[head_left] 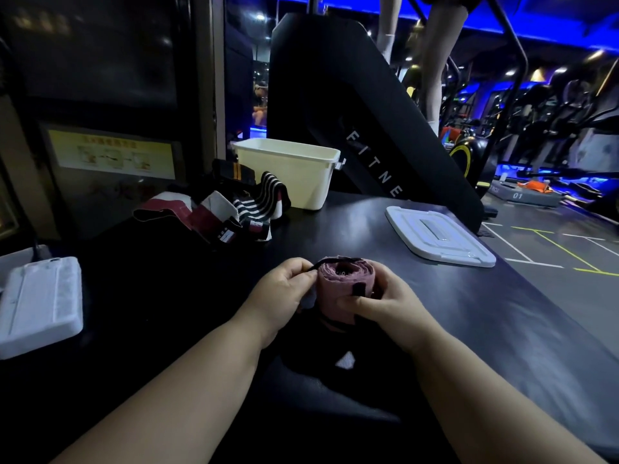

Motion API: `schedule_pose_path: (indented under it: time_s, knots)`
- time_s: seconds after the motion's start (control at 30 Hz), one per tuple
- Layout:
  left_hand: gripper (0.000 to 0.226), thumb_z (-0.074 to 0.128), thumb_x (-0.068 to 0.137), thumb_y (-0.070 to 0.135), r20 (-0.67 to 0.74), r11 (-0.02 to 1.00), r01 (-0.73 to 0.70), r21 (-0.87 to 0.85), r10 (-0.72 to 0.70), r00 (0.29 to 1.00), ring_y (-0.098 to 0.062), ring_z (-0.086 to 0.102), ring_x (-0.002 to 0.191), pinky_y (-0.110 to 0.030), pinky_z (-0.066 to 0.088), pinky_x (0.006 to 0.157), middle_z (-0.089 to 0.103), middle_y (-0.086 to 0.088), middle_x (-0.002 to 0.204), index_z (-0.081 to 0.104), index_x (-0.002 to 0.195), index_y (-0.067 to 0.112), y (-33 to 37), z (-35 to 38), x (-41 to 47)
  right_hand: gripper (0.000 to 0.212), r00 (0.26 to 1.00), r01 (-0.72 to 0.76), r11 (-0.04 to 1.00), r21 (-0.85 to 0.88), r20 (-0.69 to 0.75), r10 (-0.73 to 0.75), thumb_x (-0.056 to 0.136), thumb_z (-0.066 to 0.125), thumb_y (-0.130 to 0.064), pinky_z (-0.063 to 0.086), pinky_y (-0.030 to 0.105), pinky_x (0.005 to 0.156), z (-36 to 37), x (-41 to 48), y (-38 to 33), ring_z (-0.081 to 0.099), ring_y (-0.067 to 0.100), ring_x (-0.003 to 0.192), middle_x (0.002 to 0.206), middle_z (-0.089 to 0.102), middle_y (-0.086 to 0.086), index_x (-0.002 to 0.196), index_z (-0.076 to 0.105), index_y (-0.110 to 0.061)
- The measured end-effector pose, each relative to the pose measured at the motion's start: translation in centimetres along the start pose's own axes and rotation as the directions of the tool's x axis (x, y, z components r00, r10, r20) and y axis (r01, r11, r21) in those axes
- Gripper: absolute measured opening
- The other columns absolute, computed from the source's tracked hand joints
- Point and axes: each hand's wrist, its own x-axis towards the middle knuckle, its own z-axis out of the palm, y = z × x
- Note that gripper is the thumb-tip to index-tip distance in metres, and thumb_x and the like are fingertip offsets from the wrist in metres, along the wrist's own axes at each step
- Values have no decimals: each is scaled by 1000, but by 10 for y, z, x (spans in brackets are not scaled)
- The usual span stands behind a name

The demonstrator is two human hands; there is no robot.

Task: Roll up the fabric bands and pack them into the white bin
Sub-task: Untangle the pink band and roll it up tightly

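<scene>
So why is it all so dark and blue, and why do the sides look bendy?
Head view: the room is dim; blue lights at the back tint it; the black table soaks up light, with a sheen by the white lid; the wide lens bends the edges; the white box at left is smeary, the pink roll sharp.

Gym floor, stair-climber machine (351,105) (lettered "FITNE"), exercise bikes (549,115), blue lighting

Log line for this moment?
left hand, right hand: grip pink roll | white bin: lid off | loose bands: beside bin
</scene>
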Motion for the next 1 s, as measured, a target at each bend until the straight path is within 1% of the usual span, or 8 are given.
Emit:
schedule_pose_path:
  time_s: [0.13,0.33,0.43,0.57,0.67,0.77,0.9,1.0]
  knots:
    - [23,53,96,10,-25,998,17,-59,-19,1000,-10,51,57,-17,42,50,56,0,61,61,75,14,3,1,-2,57,997,5,1000,-20,-79,-7,55,82,-19,54,33,83,6,-1,0,68,13,91,100,74,2,110,64,-20]
    - [23,54,93,8,-78,995,-28,-91,21,997,-5,50,53,-15,41,49,53,2,59,60,71,11,10,3,-6,48,981,16,987,-161,-186,-46,65,87,-12,52,21,71,16,-3,-5,69,0,78,87,74,-13,105,65,-28]
    - [29,55,92,7,-74,998,-58,-19,56,996,2,47,48,-11,37,46,51,8,56,57,64,13,11,3,-7,47,970,-4,968,-249,-235,-56,63,86,-27,54,25,76,16,-3,-6,68,-2,81,87,73,-19,104,65,-31]
    - [24,66,81,22,-34,981,-179,76,182,983,-3,51,63,-13,40,59,55,9,74,60,59,16,9,1,-11,60,960,-50,942,-333,-277,-47,49,77,-55,52,22,76,19,-3,-9,65,-6,81,86,71,-22,104,65,-34]
    - [20,71,79,20,-20,944,-275,182,283,959,-1,57,81,-13,44,76,61,8,87,66,59,18,8,0,-11,54,951,-69,926,-371,-304,-51,55,82,-51,52,21,74,19,-5,-11,65,-6,81,84,72,-17,104,65,-33]
    - [19,72,84,10,-24,918,-298,260,315,949,1,57,87,-13,43,82,61,8,92,69,67,19,7,0,-7,51,943,-89,909,-406,-329,-54,54,81,-57,51,21,73,19,-3,-12,64,-4,81,83,70,-17,97,61,-35]
    - [10,72,86,17,-56,939,-209,271,233,971,-7,59,85,-22,48,82,62,5,95,70,76,17,0,-1,-1,50,966,-111,928,-357,-259,16,58,90,-40,44,9,61,12,-1,-16,61,-11,73,82,68,-16,94,56,-31]
    - [10,71,87,23,-80,952,-158,264,185,980,-8,60,78,-22,50,76,65,0,93,71,79,17,-1,-2,0,54,994,-98,988,-118,-67,90,64,90,-19,48,12,67,0,-3,-15,67,4,86,98,70,-2,106,57,-24]
